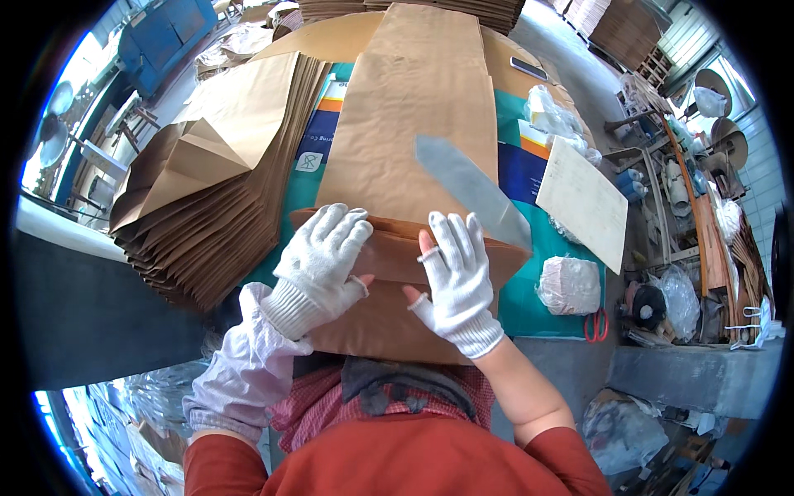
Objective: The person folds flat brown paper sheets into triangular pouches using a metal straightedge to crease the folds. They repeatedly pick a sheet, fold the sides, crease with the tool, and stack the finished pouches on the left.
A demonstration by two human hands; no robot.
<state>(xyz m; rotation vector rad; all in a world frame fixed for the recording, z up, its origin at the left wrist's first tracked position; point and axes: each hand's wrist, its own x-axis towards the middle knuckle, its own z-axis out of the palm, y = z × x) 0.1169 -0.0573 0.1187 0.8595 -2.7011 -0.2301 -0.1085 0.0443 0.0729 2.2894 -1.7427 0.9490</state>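
Observation:
A long brown paper bag (413,124) lies in front of me, with its near end folded into a flap (389,258). My left hand (322,256), in a white knit glove with a bare thumb tip, rests flat on the flap's left part, fingers stretched. On its right part lies my right hand (453,277), gloved alike, with the thumb and index tips bare and the fingers extended. Neither hand is wrapped round anything. Just beyond my right hand, a grey, pointed flat strip (471,182) lies slantwise on the bag, its near end by the fold's right corner.
A fanned stack of brown paper bags (223,207) stands at left. To the right are a pale board (583,202), a white wrapped bundle (569,286), red-handled scissors (596,326) and crumpled clear plastic (554,116). A phone (528,69) lies farther back on the table.

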